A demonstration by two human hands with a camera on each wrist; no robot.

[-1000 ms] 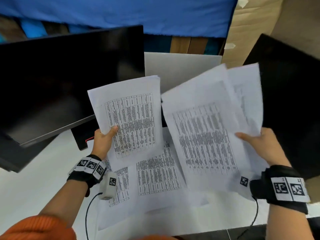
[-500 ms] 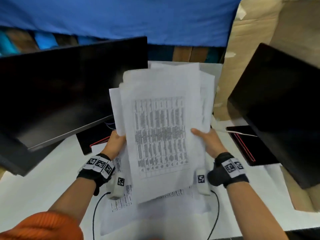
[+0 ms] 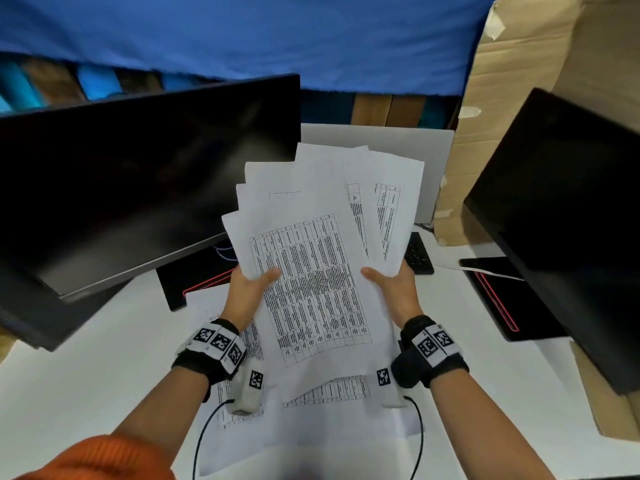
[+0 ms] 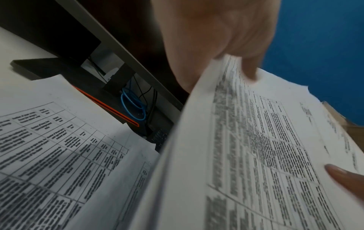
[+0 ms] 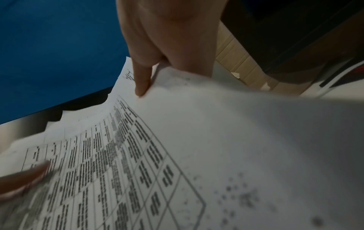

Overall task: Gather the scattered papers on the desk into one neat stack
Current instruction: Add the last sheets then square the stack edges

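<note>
**Both hands hold a fanned bundle of papers above the worktop**

The left hand and the right hand each have their grip clamped on one bundle of papers, raised over the white worktop. The left grip pinches the bundle's edge at 9 o'clock, thumb lying across the printed top sheet and fingers hidden behind it; the right grip pinches the edge at 3 o'clock the same way. From both grips the sheets rise toward 12 o'clock, and their top corners are fanned and stepped rather than flush. The bundle's lower end hangs toward 6 o'clock between the two wrists.

More sheets lie flat on the worktop under the bundle, at 6 o'clock from the hands. A dark monitor stands at 10 o'clock and a second monitor at 2 o'clock, with a cardboard box behind it. A keyboard shows just beyond the right hand.
</note>
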